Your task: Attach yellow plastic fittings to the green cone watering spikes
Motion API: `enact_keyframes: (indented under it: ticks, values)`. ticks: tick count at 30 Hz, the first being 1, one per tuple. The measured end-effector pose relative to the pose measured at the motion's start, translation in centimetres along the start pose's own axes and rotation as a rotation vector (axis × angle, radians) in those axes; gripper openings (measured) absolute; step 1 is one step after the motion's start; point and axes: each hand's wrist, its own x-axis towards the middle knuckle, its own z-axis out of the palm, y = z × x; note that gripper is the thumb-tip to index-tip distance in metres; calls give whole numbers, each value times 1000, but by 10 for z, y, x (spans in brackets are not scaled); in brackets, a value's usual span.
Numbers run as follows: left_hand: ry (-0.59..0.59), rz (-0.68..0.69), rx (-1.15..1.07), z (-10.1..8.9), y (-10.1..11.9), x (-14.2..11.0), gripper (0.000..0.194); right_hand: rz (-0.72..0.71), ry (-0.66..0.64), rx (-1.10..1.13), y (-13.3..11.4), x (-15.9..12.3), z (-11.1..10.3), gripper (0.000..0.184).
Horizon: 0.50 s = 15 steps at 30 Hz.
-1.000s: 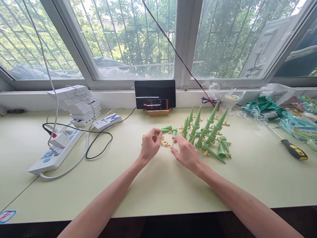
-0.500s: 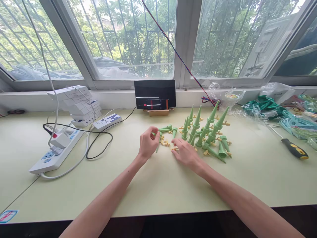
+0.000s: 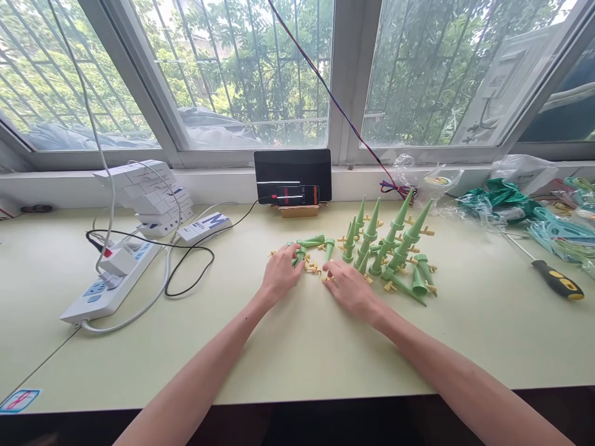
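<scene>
A cluster of green plastic cone spikes [image 3: 388,244] stands and lies on the pale green table [image 3: 297,347], some stacked upright with small tan valve pieces on their sides. Loose tan valve pieces [image 3: 312,267] lie scattered between my hands. My left hand [image 3: 280,275] rests low on the table, fingers curled around a short green cone piece [image 3: 300,253]. My right hand [image 3: 351,287] lies just right of it, fingertips pinched on a small tan valve piece [image 3: 328,277] at the table surface.
A white power strip [image 3: 109,282] with plugs and black and white cables sits at the left, beside stacked white boxes [image 3: 147,195]. A phone [image 3: 297,195] leans against a dark tablet at the back. A screwdriver [image 3: 555,284] and plastic bags of green parts [image 3: 502,198] lie at the right.
My left hand has come down from a raised pinch to the table with the green piece. My right hand has drawn slightly closer to the tan pieces.
</scene>
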Motion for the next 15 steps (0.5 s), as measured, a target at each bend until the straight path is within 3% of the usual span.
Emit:
enact_keyframes:
  ticks: [15]
  values:
    - [-126, -17, 52, 0, 2, -1, 34, 7, -40, -28, 1, 1, 1, 9]
